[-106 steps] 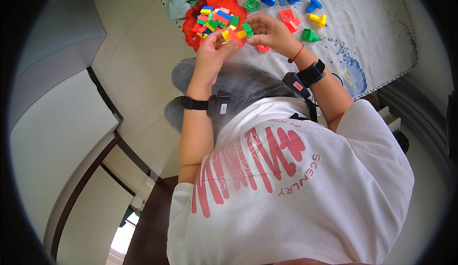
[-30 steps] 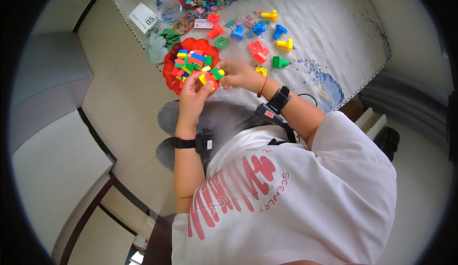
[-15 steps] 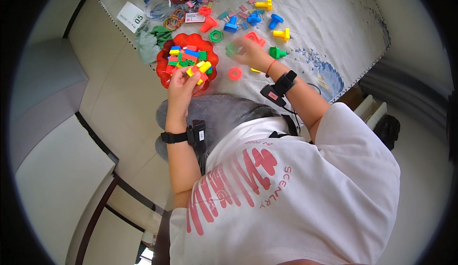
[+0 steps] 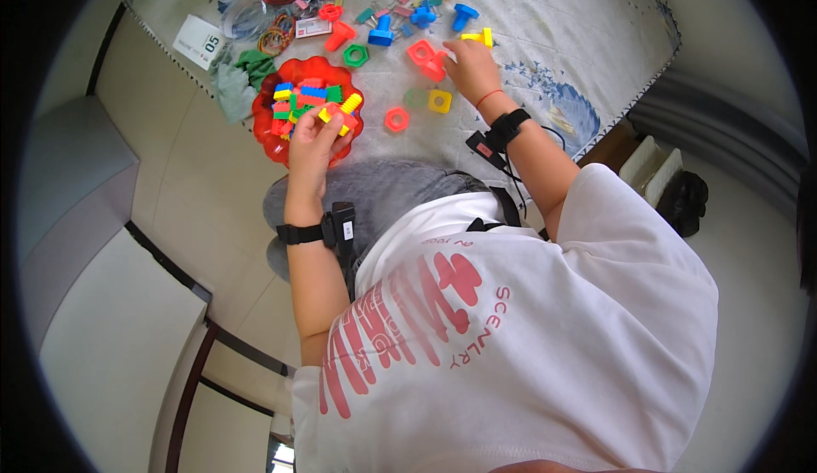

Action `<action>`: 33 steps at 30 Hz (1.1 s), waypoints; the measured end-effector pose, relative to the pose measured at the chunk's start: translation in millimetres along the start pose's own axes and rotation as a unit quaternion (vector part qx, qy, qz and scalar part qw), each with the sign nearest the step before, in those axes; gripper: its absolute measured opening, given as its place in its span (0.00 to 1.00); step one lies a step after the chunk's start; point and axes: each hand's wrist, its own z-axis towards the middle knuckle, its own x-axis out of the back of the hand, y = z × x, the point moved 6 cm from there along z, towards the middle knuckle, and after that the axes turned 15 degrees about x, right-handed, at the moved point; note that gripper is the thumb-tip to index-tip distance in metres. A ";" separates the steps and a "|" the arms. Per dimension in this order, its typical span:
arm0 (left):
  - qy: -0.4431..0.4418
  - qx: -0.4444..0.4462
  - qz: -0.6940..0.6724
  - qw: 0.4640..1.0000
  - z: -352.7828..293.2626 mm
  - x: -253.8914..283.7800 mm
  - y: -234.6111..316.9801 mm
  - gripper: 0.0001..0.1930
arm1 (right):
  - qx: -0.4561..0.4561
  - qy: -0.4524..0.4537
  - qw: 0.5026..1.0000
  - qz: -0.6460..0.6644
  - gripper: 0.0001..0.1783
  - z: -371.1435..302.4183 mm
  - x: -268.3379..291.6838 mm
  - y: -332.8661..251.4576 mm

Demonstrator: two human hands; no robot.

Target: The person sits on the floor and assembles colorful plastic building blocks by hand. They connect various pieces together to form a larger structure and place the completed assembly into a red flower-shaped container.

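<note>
Yellow toy bolt (image 4: 351,102) with red nut (image 4: 341,120), pinched in the left hand (image 4: 311,151) beside the red scalloped bowl (image 4: 317,68) | likely light, stiff plastic, best held by the head | right hand (image 4: 475,68), grip unclear, near a red toy bolt (image 4: 434,69) on the tabletop (image 4: 553,39)

Yellow toy bolt (image 4: 351,103), tilted, ridged end exposed; red nut (image 4: 340,120) around shank; held in left grip (image 4: 313,145).
</note>
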 end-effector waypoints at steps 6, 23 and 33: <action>-0.006 0.009 -0.003 1.000 5.4 0.2 -9.6 0.15 | -0.006 -0.061 0.992 -0.109 0.11 35.6 -28.8 -30.4; 0.013 -0.037 -0.032 0.999 7.6 8.2 6.1 0.15 | 0.134 -0.122 0.975 0.128 0.18 53.1 -31.2 -91.8; 0.050 -0.091 -0.113 0.988 3.8 37.1 15.4 0.15 | 0.045 -0.079 0.995 0.036 0.19 179.2 -107.0 -85.6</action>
